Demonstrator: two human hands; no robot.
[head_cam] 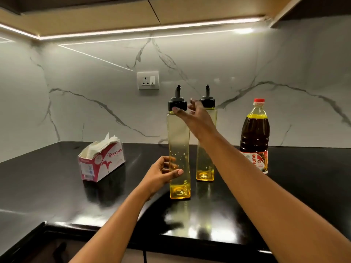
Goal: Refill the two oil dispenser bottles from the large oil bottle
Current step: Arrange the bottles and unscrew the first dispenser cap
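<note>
Two tall clear yellow dispenser bottles with black spout caps stand on the black counter. The nearer dispenser bottle (178,141) holds only a little oil at its base, and my left hand (163,172) grips its lower body. My right hand (191,112) is at its black cap (177,104), thumb touching the cap's lower edge, fingers curled beside it. The second dispenser bottle (205,168) stands just behind, partly hidden by my right forearm. The large oil bottle (254,135), dark oil, red cap, red label, stands upright at the right.
An open pink and white tissue box (101,162) sits on the counter (57,186) to the left. A marble wall with a socket (148,80) rises behind the bottles. The counter's front edge runs along the bottom.
</note>
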